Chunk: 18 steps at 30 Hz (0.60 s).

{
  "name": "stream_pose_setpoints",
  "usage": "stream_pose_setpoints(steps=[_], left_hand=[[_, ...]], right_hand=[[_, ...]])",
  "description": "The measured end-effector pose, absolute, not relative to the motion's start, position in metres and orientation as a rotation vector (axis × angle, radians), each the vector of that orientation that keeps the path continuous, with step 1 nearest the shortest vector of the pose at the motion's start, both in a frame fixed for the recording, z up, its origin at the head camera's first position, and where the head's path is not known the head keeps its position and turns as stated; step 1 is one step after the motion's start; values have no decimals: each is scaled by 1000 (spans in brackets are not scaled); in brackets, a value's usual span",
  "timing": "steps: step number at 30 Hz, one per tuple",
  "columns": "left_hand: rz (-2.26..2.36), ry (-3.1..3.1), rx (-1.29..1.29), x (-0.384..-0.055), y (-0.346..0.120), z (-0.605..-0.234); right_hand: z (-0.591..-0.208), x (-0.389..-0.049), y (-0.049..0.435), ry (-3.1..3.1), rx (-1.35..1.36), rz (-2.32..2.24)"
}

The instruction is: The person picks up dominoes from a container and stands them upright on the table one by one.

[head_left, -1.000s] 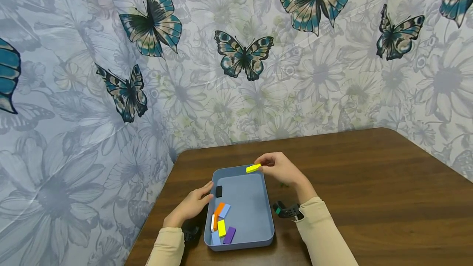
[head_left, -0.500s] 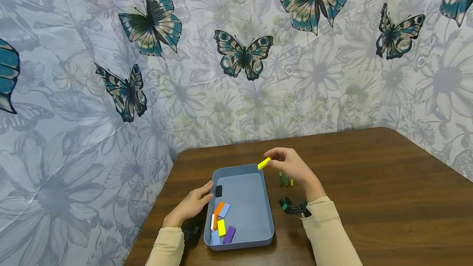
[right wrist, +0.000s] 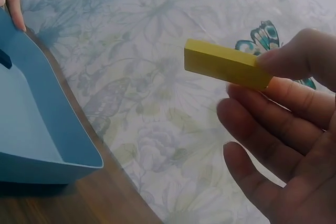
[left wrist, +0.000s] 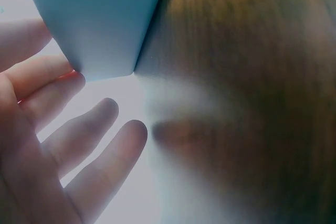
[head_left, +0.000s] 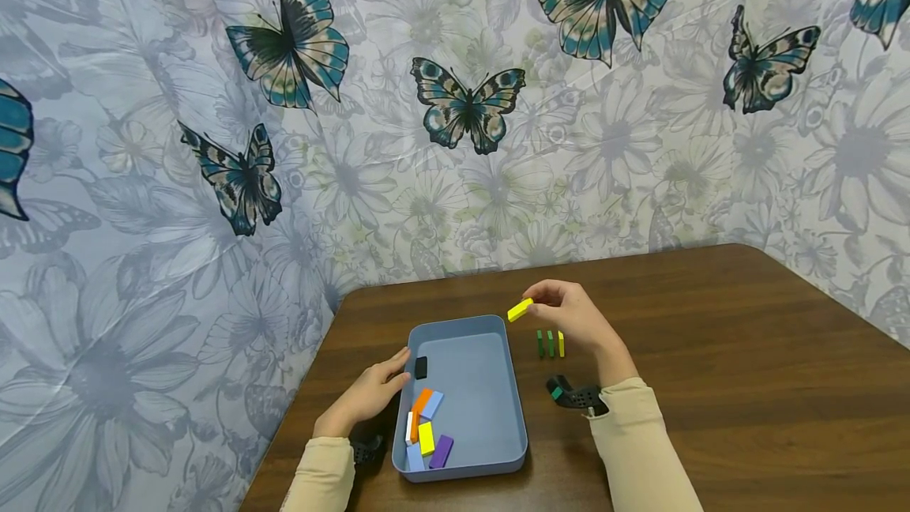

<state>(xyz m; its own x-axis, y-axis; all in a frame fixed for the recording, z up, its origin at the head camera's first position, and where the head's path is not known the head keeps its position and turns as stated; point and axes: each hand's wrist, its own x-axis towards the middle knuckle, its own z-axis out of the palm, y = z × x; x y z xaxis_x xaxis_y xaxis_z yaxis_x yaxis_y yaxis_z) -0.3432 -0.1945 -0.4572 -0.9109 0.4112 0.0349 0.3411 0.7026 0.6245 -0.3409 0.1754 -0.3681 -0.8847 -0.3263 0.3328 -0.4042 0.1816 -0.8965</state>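
Just beyond the back right corner of the blue-grey tray (head_left: 479,393), my right hand (head_left: 576,318) pinches a yellow block (head_left: 520,310) by one end. In the right wrist view the thumb and forefinger grip that oblong block (right wrist: 226,65), and the other fingers are spread below it. My left hand (head_left: 370,392) rests against the tray's left wall; the left wrist view has its fingertips (left wrist: 76,78) at the tray's side, fingers extended. To the right of the tray stand two green blocks (head_left: 540,344) and another yellow block (head_left: 562,344), in a row.
Several blocks lie in the tray's front left part, among them an orange block (head_left: 423,401), a purple block (head_left: 441,452) and a yellow one. A small black piece (head_left: 422,367) is by its left wall. The brown table (head_left: 711,385) reaches to a butterfly-patterned wall covering (head_left: 469,204).
My right hand has carried the yellow block from over the tray's back right corner to the right and slightly away, uncovering the row of small blocks. The left hand stays put.
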Motion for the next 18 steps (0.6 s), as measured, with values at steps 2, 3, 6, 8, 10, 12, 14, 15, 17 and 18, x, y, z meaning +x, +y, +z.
stream_pose_setpoints(steps=[2, 3, 6, 8, 10, 12, 14, 15, 17, 18], left_hand=[[996, 2797, 613, -343, -194, -457], [996, 2798, 617, -343, -194, -457], [994, 2800, 621, -343, -195, -456], [995, 2797, 619, -343, -195, -456], [999, 2795, 621, -343, -194, -456], [1001, 2793, 619, -343, -194, -456], [1000, 2794, 623, -344, -194, -456], [999, 2794, 622, -344, -194, -456], [1000, 2793, 618, -344, -194, -456], [1001, 2792, 615, -344, -194, -456]], right_hand=[[-368, -341, 178, -2359, 732, 1821], [-369, -342, 180, -2355, 726, 1827], [-375, -348, 184, -2349, 688, 1844], [-380, -353, 188, -2349, 658, 1843], [-384, -356, 191, -2353, 635, 1822], [-386, -357, 194, -2358, 614, 1798], [-387, -358, 196, -2355, 607, 1789], [-388, -358, 197, -2352, 603, 1784], [-389, -359, 200, -2353, 598, 1776], [-390, -359, 201, -2353, 593, 1776]])
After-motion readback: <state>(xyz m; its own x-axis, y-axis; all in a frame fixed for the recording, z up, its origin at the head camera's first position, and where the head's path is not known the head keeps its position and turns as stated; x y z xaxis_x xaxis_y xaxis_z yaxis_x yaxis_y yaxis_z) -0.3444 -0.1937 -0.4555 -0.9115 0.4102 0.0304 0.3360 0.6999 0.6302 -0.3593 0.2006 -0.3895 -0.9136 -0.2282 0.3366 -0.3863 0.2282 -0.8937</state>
